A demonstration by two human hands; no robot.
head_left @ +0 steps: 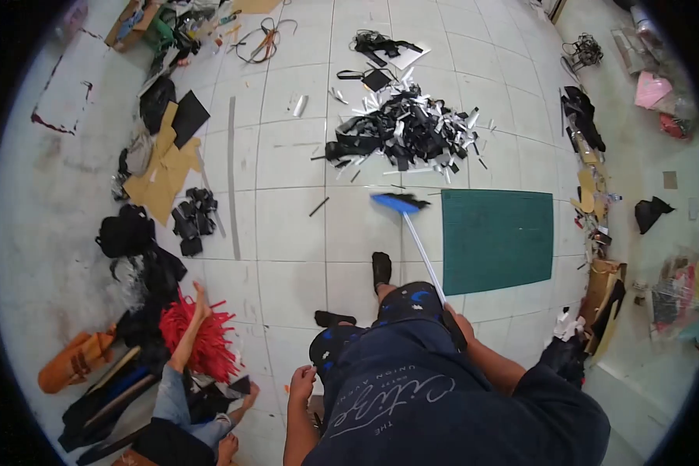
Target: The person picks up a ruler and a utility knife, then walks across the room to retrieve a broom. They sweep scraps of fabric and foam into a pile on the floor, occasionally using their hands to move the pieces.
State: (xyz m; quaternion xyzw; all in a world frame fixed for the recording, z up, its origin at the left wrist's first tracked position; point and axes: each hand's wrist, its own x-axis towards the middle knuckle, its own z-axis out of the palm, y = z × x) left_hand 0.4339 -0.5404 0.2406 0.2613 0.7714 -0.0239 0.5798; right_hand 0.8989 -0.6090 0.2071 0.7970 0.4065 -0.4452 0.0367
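A broom with a blue head (pixel 394 203) and dark bristles rests on the tiled floor in front of me. Its pale handle (pixel 422 252) slants up towards my right hip, where my right hand (pixel 460 325) is closed around the upper end. Part of that grip is hidden by my clothing and a dark item beside it. My left hand (pixel 304 380) hangs at my left side, fingers curled; whether anything is inside cannot be seen. Beyond the broom head lies a heap of black and silver scraps (pixel 412 128), with loose strips around it.
A green cutting mat (pixel 497 241) lies right of the broom. At lower left, a person (pixel 180 396) sits beside red strips (pixel 198 334) and an orange bag (pixel 78 361). Brown cardboard (pixel 163 171) and black pieces (pixel 194 217) lie left; assorted items line the right wall.
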